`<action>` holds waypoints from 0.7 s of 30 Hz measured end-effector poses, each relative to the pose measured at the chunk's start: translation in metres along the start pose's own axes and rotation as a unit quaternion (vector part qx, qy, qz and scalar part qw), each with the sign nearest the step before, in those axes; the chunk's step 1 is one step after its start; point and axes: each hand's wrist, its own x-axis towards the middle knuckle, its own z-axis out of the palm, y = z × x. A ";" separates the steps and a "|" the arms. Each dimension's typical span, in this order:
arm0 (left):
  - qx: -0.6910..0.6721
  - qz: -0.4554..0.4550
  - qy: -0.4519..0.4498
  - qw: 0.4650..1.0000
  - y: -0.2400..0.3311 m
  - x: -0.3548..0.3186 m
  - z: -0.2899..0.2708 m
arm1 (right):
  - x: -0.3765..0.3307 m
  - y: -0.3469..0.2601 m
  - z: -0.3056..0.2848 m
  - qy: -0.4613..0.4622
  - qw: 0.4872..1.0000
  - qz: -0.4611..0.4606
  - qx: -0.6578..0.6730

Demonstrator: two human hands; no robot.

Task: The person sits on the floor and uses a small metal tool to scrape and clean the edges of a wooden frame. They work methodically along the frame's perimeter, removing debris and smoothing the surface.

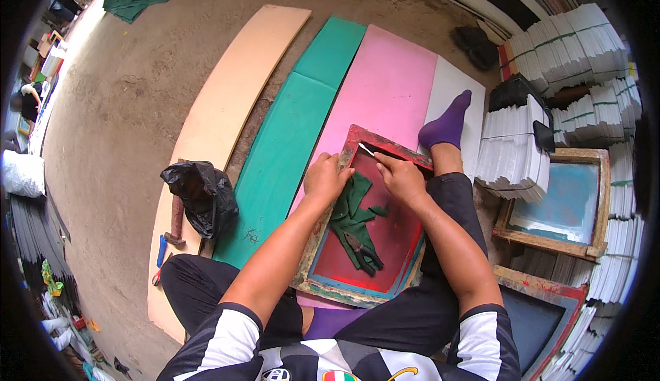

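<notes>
A wooden screen-printing frame [352, 297] with red mesh lies tilted across my legs. My left hand [326, 180] is closed on its left side rail, near the far corner. My right hand [401, 177] pinches a thin, pale stick-like tool [366, 149]. Its tip rests near the inner edge of the frame's far rail; the rest of it is hidden in my fingers. Between my hands, a crumpled dark green cloth [354, 205] sits on the mesh. Pliers with dark handles [362, 252] lie over the cloth's near part.
To the left are a black plastic bag [201, 199], a hammer [176, 223] and a blue-handled tool [162, 250] on a peach sheet [237, 85]. Green [302, 106] and pink sheets [392, 78] lie alongside. Stacked white sheets [512, 150] and other screen frames [598, 195] stand at right.
</notes>
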 end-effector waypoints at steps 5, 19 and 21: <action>-0.026 0.044 0.064 0.997 -0.029 -0.075 -0.011 | -0.038 -0.005 0.014 0.044 0.997 0.026 0.060; 0.096 -0.007 -0.047 0.994 -0.071 -0.240 -0.021 | -0.191 -0.061 0.091 0.096 0.970 0.215 0.063; 0.103 -0.006 -0.037 0.994 -0.069 -0.241 -0.024 | -0.206 -0.058 0.097 0.111 0.969 0.213 0.050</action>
